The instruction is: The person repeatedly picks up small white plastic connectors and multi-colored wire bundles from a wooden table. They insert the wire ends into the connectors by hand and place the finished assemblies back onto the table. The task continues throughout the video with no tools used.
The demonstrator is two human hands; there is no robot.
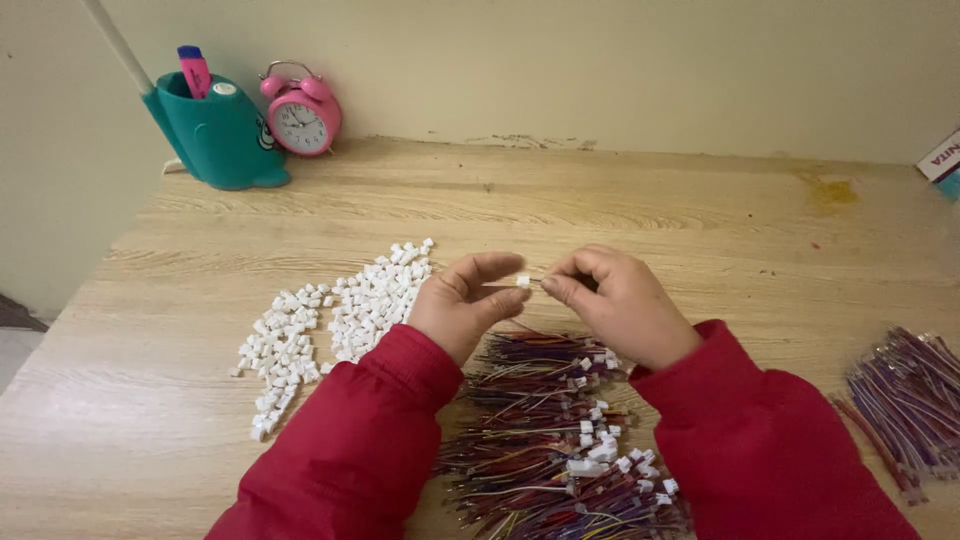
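Two hands, the left hand and the right hand, pinch together one small white connector just above the wire pile, with loose white connectors left of this pile.

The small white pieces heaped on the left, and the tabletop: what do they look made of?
White pieces: likely moulded plastic, judging by their uniform blocky shapes and matte white look. Tabletop: wood or wood-look laminate, with pale printed-looking grain and a smooth, low-sheen surface; which one cannot be told.
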